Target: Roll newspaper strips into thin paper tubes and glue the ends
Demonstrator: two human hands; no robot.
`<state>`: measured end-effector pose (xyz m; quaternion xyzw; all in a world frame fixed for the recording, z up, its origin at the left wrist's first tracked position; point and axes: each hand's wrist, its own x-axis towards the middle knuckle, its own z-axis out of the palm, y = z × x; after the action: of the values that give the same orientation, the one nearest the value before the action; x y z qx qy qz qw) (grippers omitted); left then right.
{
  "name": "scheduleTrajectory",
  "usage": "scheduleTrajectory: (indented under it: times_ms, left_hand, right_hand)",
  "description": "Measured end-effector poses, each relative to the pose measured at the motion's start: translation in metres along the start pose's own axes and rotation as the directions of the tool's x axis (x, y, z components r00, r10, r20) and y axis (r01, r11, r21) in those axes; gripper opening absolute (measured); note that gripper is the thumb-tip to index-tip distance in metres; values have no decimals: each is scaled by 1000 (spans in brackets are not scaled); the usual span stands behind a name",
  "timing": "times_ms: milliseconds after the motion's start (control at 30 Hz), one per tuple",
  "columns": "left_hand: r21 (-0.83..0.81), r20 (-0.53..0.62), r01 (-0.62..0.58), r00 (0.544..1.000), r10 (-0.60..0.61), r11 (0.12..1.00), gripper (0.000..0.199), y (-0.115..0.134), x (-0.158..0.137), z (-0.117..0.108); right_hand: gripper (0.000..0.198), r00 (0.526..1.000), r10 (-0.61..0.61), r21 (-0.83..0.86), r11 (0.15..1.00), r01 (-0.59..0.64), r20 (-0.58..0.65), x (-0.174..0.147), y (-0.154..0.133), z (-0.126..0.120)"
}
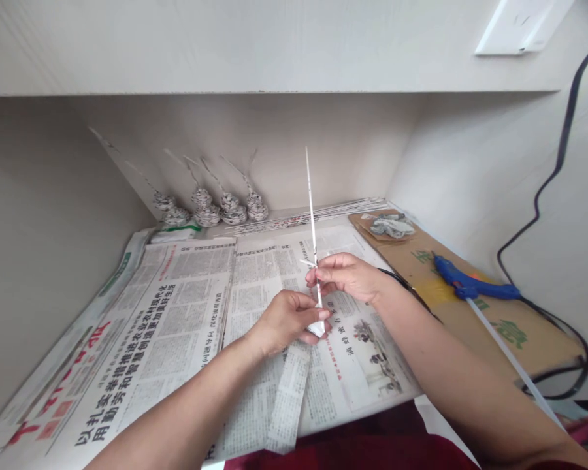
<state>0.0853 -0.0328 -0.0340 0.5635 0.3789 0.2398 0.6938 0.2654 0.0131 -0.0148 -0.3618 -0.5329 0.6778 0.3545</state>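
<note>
Red garment (396, 447) nearest; above newspaper (151, 352), left hand (285, 320) pinches paper tube (311, 209) low, right hand (350, 275) pinches it higher. Rolling looks mostly done, paper strip (289, 398) seemingly unrolled; woven gourds (206, 214), thin sticks (340, 210) behind look finished.

Stick (310, 196) matt ppr, smooth; glue gun (463, 284) smooth plast

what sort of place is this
Probably a small papercraft corner: newspaper sheets cover the work surface, a blue tool that looks like a glue gun lies on cardboard at the right, and gourd-shaped paper pieces stand along the back.
</note>
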Motion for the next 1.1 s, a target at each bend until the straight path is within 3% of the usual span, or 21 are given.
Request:
scheduleTrajectory:
  times_ms: [133,300,433,600,767,933,1100]
  left_hand:
    - [-4,1,1,1000,-1,1000,34,0,0,0]
    - [-11,-9,-3,1000,3,1000,34,1,-1,0]
    - [-5,9,-1,1000,1,1000,35,4,-2,1]
    - [-26,-12,8,1000,-8,1000,35,6,-2,1]
    - [-12,16,-2,1000,2,1000,34,5,-2,1]
    - [-23,2,-15,1000,15,1000,33,6,-2,2]
    - [-17,15,-5,1000,5,1000,34,5,-3,2]
  right_hand:
    - [21,998,-4,34,999,6,-65,0,1,1]
    - [25,1000,0,-13,1000,0,0,1,2,2]
    - [24,996,-9,10,1000,10,-92,2,2,2]
    - [27,999,0,-26,1000,1,46,-2,-2,0]
    - [22,996,-37,30,999,39,-76,1,0,0]
    - [25,1000,-29,-11,1000,29,11,0,1,0]
    - [25,999,-34,15,999,35,-40,0,1,-1]
